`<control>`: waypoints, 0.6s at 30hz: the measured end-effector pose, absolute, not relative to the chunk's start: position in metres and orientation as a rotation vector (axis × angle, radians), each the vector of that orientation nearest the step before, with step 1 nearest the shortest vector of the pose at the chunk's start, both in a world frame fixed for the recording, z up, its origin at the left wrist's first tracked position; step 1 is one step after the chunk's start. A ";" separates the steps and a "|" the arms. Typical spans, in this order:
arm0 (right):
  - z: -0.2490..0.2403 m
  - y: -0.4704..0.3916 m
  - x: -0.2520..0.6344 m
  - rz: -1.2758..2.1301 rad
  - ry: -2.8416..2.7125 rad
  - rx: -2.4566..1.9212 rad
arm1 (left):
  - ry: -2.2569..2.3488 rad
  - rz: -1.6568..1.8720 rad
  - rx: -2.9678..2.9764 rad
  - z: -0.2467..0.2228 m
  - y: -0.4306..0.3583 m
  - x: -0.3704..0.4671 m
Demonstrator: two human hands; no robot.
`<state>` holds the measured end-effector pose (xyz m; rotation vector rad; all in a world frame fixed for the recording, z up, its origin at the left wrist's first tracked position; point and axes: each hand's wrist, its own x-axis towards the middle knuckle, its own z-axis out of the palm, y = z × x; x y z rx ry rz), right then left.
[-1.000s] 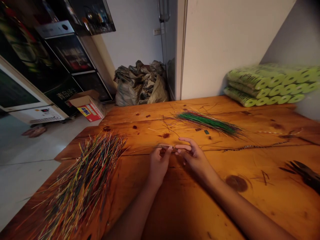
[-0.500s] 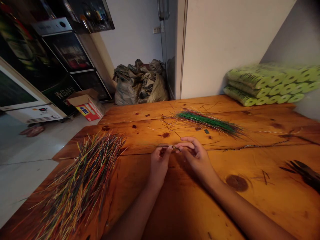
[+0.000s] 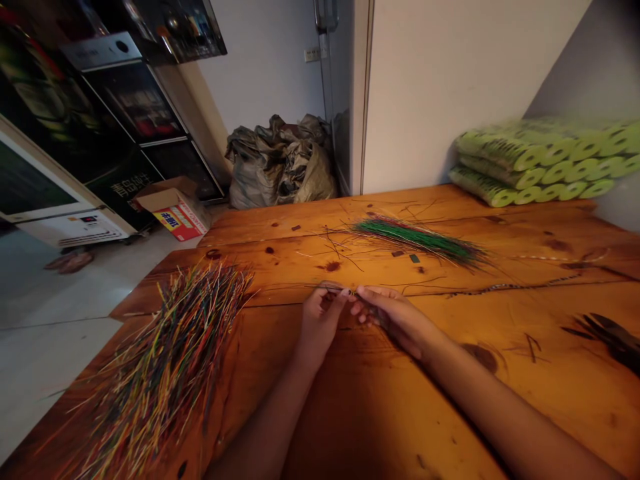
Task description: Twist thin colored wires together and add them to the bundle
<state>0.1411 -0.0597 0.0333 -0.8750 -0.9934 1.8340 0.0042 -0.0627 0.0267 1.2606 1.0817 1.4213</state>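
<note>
Above the wooden table (image 3: 380, 400), my left hand (image 3: 323, 317) pinches thin dark wires (image 3: 316, 287) whose ends stick out to the left. My right hand (image 3: 393, 313) meets it fingertip to fingertip, its thumb and index finger closed on the same wires. A small yellowish bit shows between the fingertips. Left of my hands lies a large loose bundle of multicoloured wires (image 3: 170, 360). Beyond my hands is a smaller bundle of mostly green wires (image 3: 415, 239).
Pliers (image 3: 607, 337) lie at the right edge, near short wire scraps (image 3: 533, 348). A twisted wire strand (image 3: 510, 287) crosses the table's right side. Green-wrapped rolls (image 3: 540, 163) are stacked at the back right. Sacks (image 3: 280, 163) and an open box (image 3: 177, 217) stand beyond the table.
My right hand has turned, and its raised fingers have curled down below the wires. My left hand stays nearly in place, still pinching. The view has shifted slightly.
</note>
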 end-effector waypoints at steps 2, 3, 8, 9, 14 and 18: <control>0.032 -0.059 0.142 1.841 -0.999 -0.855 | 1.113 1.422 1.300 0.026 -0.063 0.003; 0.032 -0.059 0.143 1.842 -1.009 -0.849 | 1.134 1.425 1.322 0.026 -0.062 0.003; 0.029 -0.056 0.139 1.760 -1.146 -0.895 | 1.236 1.470 1.391 0.024 -0.062 0.003; 0.028 -0.056 0.137 1.722 -1.181 -0.914 | 1.254 1.481 1.398 0.024 -0.062 0.004; 0.026 -0.053 0.136 1.652 -1.263 -0.959 | 1.310 1.535 1.386 0.023 -0.059 0.001; 0.028 -0.054 0.140 1.753 -1.246 -0.901 | 1.295 1.608 1.223 0.019 -0.053 -0.004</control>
